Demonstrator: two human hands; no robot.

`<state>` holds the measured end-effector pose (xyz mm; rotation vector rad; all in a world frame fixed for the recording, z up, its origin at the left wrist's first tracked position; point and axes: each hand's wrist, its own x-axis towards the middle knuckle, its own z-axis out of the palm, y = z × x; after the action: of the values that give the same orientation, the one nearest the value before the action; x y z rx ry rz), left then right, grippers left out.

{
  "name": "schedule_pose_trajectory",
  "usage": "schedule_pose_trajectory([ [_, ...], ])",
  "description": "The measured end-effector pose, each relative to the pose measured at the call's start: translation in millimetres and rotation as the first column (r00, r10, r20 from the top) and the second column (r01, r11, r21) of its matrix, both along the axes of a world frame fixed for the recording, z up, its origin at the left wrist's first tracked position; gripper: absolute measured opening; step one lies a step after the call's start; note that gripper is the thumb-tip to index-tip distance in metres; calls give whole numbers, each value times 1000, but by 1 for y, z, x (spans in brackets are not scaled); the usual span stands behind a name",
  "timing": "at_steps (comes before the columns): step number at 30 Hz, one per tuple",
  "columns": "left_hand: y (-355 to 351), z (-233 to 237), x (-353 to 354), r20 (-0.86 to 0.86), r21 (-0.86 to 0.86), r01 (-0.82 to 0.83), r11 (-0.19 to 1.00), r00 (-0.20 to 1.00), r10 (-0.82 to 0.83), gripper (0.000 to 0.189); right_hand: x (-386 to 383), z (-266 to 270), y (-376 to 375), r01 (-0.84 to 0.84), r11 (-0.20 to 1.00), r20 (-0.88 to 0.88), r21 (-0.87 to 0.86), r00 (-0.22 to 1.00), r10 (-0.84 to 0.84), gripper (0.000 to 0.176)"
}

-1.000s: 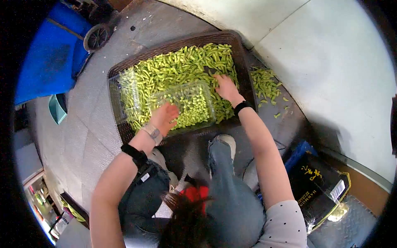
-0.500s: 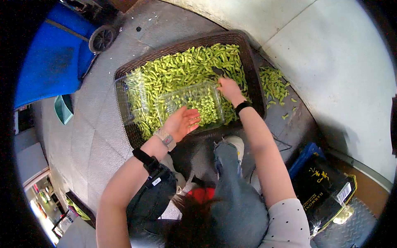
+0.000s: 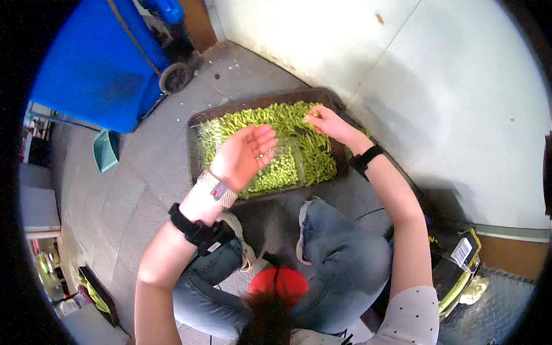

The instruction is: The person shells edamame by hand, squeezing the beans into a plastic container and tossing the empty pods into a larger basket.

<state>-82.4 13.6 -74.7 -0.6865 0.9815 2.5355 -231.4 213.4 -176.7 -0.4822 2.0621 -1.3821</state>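
A brown woven basket [image 3: 261, 99] on the floor holds many green bean pods [image 3: 318, 150]. Inside it, nearest me, a clear plastic box [image 3: 300, 167] contains shelled green beans [image 3: 278, 171]. My left hand [image 3: 247, 154], palm up with its fingers spread, is over the left part of the box and holds nothing. My right hand [image 3: 324, 119] is above the basket's far right part, its fingers pinched on a green pod. Another clear container [image 3: 205, 141] lies at the basket's left end.
A blue bin [image 3: 98, 63] with a wheel [image 3: 175, 78] stands at the upper left, a green dustpan [image 3: 106, 150] below it. A white wall [image 3: 437, 103] rises behind the basket on the right. A black bag [image 3: 454, 259] sits at the lower right.
The whole view has shifted, and the basket appears lower. Both hands have risen, the left one off the box, palm more upturned. The right hand has come up from the pods, fingers pinched.
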Motion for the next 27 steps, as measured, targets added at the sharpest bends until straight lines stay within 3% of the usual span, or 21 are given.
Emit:
schedule_pose_trajectory([
  [4,-4,38,46,-43,-71,-10,997,999,7,26,48,105,-43,-287,948,-24,-137,958,286,12],
  [7,-12,43,70,-161,-151,-28,988,987,3,25,87,140,-69,-318,887,114,-336,921,373,15],
  [9,-11,49,78,-296,-283,-46,958,954,-41,23,117,153,-83,-275,894,83,-354,943,322,16],
  [12,-22,55,75,-403,-732,-100,674,861,-310,21,144,172,-83,-163,885,159,-437,954,254,14],
  [13,-22,58,74,-483,-753,-157,639,792,-374,24,150,175,-80,-129,877,208,-462,946,249,13],
  [17,-17,72,84,-390,-600,113,792,823,-414,30,179,185,-65,52,882,349,-467,928,130,14],
  [20,-14,66,82,-408,-605,100,790,813,-416,29,185,183,-58,148,809,465,-569,869,168,15],
  [24,-13,56,76,-382,-438,105,893,877,-290,25,174,157,-63,313,662,612,-681,740,279,15],
  [25,-13,53,74,-342,-468,101,878,895,-285,25,171,149,-64,471,628,737,-620,624,259,14],
  [27,-12,51,72,-289,-499,112,859,914,-287,26,166,142,-58,548,594,792,-589,536,292,14],
])
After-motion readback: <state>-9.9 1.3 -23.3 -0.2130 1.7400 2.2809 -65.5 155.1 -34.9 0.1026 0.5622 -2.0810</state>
